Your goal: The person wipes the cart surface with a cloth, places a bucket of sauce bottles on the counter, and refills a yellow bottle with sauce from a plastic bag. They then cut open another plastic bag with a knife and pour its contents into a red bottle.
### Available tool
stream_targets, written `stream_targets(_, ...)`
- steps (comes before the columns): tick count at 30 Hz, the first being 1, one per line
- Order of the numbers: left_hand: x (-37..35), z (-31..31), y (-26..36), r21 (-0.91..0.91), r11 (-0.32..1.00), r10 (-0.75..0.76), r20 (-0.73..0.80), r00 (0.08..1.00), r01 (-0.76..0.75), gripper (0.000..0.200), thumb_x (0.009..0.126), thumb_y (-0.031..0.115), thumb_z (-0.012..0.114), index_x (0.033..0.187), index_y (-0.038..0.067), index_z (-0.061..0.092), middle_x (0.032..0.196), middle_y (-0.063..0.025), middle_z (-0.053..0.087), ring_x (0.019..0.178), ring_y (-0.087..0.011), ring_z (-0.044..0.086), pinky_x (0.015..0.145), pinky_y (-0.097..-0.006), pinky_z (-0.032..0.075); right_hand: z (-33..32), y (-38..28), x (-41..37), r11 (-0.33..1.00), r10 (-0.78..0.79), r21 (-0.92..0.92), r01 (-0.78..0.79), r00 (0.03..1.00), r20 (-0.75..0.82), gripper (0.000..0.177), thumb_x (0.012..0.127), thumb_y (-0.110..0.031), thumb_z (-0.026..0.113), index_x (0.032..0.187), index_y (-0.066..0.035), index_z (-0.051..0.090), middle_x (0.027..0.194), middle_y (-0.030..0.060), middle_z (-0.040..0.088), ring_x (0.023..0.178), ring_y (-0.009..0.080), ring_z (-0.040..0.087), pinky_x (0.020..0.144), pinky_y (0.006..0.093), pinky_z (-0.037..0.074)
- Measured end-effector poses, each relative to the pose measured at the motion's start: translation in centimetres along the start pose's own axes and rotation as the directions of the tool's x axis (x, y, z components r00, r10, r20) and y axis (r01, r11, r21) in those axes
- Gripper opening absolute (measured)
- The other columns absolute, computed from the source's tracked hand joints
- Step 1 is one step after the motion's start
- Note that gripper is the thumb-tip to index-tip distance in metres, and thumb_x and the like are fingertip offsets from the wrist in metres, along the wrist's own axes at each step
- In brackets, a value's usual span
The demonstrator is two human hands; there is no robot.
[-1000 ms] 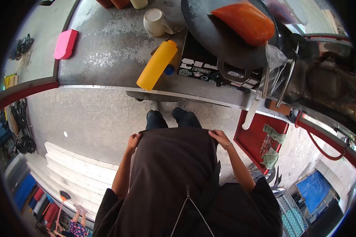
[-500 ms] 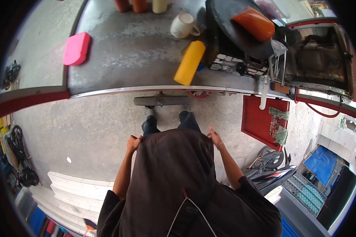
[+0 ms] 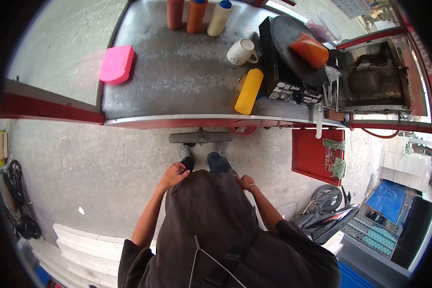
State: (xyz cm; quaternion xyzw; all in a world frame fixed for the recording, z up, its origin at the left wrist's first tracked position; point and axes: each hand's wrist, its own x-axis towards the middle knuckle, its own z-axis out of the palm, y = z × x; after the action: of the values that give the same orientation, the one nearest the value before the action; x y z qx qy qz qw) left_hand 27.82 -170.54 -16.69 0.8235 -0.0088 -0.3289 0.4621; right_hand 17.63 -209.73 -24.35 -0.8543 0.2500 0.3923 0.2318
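Observation:
My left hand is beside the front of the dark shirt, over the leg, with its fingers curled; whether they hold anything is unclear. At the other side of the shirt is my right hand, its fingers bent against the cloth near the hem and partly hidden. Both hands are below the metal counter. On that counter lie a pink box and a yellow bottle, with a white mug beside the black stove.
Three sauce bottles stand at the counter's back. A round dark pan bears an orange packet. A griddle is at the right. Below are a wheel, a red panel and a parked motorcycle.
The counter and its objects appear lower and further right as the view shifts. My left hand has moved inward over the leg. My right hand has gone from spread fingers to bent fingers at the shirt.

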Motion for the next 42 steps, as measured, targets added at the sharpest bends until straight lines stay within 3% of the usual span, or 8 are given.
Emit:
stream_targets(10,6.2,-1.3,13.2,0.122,0.968,0.204,0.128,0.971,-0.22,0.033,0.09,0.028,0.061,0.103,-0.002,0.06,0.091,-0.0163,0.068,0.083,-0.0249,0.068,0.075,-0.0353,0.052,-22.3,-24.6,-6.1,0.771,-0.204,0.242,0.589,0.588,-0.782,0.047,0.082,-0.038,0.071,0.103,-0.003,0.048,0.078,0.0131,0.065,0.073,0.0281,0.067,0.064,0.0392,0.051)
stream_targets(18,10.6,-3.2,25.9,-0.275,0.897,0.293,-0.217,0.931,-0.346,0.032,0.099,0.031,0.049,0.106,0.001,0.059,0.102,-0.0089,0.065,0.094,-0.0172,0.061,0.083,-0.0315,0.048,-25.3,-23.6,-3.7,0.74,-0.251,0.394,0.545,0.767,-0.591,0.075,0.072,-0.045,0.076,0.118,-0.001,0.035,0.088,0.0197,0.062,0.081,0.0368,0.066,0.074,0.0446,0.051)
stream_targets(23,13.6,-3.1,27.3,-0.808,0.421,0.072,-0.425,0.902,-0.414,0.055,0.096,0.05,0.036,0.116,0.001,0.055,0.119,-0.0125,0.059,0.113,-0.0237,0.053,0.1,-0.0403,0.039,-29.7,-20.3,-6.7,0.226,-0.735,0.403,0.887,0.427,-0.527,0.055,0.075,-0.026,0.077,0.113,-0.003,0.044,0.088,0.0091,0.061,0.079,0.0215,0.063,0.072,0.0309,0.05)
stream_targets(27,14.4,-4.5,27.6,-0.897,-0.2,-0.036,-0.395,0.918,-0.394,0.076,0.088,0.061,0.038,0.129,-0.001,0.045,0.14,-0.0178,0.044,0.131,-0.0295,0.04,0.109,-0.0439,0.03,-36.5,-23.6,-12.7,-0.04,-0.333,0.421,0.906,0.386,-0.86,0.042,0.077,-0.018,0.074,0.109,0.0,0.052,0.087,0.0105,0.061,0.078,0.021,0.062,0.073,0.0323,0.049)
stream_targets(30,14.8,-4.5,28.5,-0.875,-0.293,0.198,-0.45,0.871,-0.386,0.084,0.086,0.064,0.038,0.137,-0.003,0.036,0.144,-0.0203,0.038,0.135,-0.0317,0.035,0.111,-0.0454,0.027,-30.8,-24.4,-11.0,0.15,-0.765,0.113,0.982,0.188,-0.615,0.03,0.077,-0.009,0.073,0.1,0.0,0.054,0.087,0.0115,0.061,0.074,0.016,0.062,0.067,0.0295,0.048)
stream_targets(34,14.6,-5.2,27.1,-0.84,-0.241,-0.058,-0.487,0.871,-0.486,0.085,0.087,0.064,0.034,0.138,-0.004,0.035,0.144,-0.0198,0.039,0.135,-0.0311,0.035,0.111,-0.044,0.028,-32.6,-24.9,-10.4,0.453,-0.772,0.324,0.831,0.547,-0.323,0.027,0.079,-0.011,0.072,0.098,0.0,0.056,0.085,0.0141,0.062,0.07,0.0199,0.063,0.063,0.0302,0.049)
stream_targets(38,13.5,-5.7,25.8,-0.831,-0.047,-0.202,-0.535,0.82,-0.554,0.084,0.088,0.065,0.028,0.135,-0.003,0.039,0.143,-0.0193,0.041,0.135,-0.0305,0.036,0.11,-0.0419,0.029,-28.9,-25.8,-9.4,-0.106,-0.483,0.754,0.648,0.63,-0.609,0.047,0.077,-0.042,0.071,0.095,0.0,0.059,0.083,0.019,0.067,0.079,0.0387,0.065,0.07,0.0428,0.052)
stream_targets(42,13.5,-5.9,25.0,-0.839,0.188,0.156,-0.487,0.859,-0.51,0.078,0.092,0.066,0.023,0.13,0.001,0.047,0.133,-0.0142,0.052,0.123,-0.0258,0.047,0.102,-0.039,0.036,-25.1,-26.8,-5.8,0.514,-0.78,0.414,0.751,0.61,-0.138,0.056,0.076,-0.046,0.072,0.105,0.0,0.057,0.089,0.0209,0.067,0.083,0.0395,0.065,0.074,0.0437,0.051)
